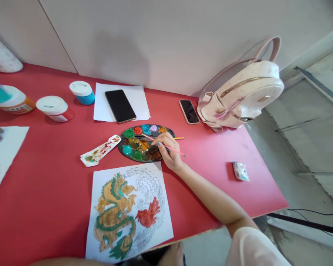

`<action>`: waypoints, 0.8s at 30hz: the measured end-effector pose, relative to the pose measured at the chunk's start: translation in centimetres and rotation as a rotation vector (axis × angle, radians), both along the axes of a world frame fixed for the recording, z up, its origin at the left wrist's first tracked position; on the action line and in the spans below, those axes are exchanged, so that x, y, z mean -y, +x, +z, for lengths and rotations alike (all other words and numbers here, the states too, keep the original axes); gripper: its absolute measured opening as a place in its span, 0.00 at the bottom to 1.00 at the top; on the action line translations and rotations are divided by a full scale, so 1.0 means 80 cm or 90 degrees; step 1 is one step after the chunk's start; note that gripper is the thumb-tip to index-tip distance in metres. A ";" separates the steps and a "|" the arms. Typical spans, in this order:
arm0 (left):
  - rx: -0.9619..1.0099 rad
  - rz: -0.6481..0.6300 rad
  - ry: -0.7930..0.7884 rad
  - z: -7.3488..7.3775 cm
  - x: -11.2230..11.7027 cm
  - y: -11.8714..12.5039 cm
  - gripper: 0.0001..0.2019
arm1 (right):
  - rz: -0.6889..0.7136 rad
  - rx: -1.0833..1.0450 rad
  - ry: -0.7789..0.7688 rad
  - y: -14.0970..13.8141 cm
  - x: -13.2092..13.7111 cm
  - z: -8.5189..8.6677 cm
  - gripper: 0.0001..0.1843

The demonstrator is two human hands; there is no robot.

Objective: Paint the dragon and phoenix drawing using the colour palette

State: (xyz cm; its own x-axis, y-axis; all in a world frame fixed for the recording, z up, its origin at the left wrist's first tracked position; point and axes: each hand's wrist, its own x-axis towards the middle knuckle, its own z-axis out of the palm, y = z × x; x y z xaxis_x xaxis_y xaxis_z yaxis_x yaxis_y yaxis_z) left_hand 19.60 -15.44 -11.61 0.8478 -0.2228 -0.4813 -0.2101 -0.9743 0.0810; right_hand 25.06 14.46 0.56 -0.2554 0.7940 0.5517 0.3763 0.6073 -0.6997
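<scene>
My right hand is closed on a thin pink paintbrush, its tip over the oval paint palette filled with several colours. A second, yellow-handled brush lies across the palette behind my fingers. In front of the palette lies a sheet with a dragon and phoenix drawing, partly painted gold, green and red. At the bottom edge, part of my left hand shows below the table edge; its fingers are hidden.
On the red table: a paint-smeared paper strip, a black phone on white paper, a second phone, a pale backpack, paint jars, a small packet, another drawing at left.
</scene>
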 end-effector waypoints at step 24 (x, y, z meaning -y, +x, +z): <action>0.357 0.274 -0.100 -0.083 0.021 -0.019 0.10 | -0.198 -0.365 -0.323 0.020 0.199 0.011 0.22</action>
State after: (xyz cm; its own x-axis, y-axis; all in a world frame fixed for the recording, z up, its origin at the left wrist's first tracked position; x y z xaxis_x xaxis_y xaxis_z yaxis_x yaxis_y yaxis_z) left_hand 18.09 -17.14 -18.27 0.9859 0.1555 0.0613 0.1387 -0.9658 0.2192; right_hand 26.65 -1.48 1.45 0.2297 0.9695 0.0854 -0.0231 0.0932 -0.9954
